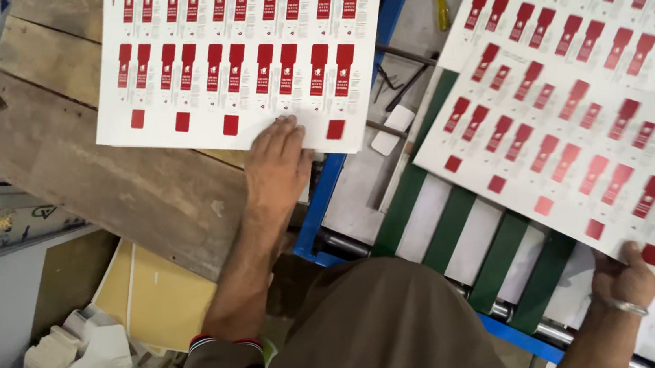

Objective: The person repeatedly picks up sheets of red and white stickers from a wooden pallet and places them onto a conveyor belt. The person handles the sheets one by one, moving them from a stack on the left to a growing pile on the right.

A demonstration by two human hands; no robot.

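Printed sheets with rows of red labels lie under both hands. Left hand (277,169) rests flat, fingers together, on the near edge of one printed sheet (241,57) lying on a worn wooden board (129,177). Right hand (624,280) pinches the near corner of a second sheet (573,99), thumb on top, over green belts (442,233) and rollers in a blue frame (318,208). A yellow screwdriver (442,0) lies between the sheets.
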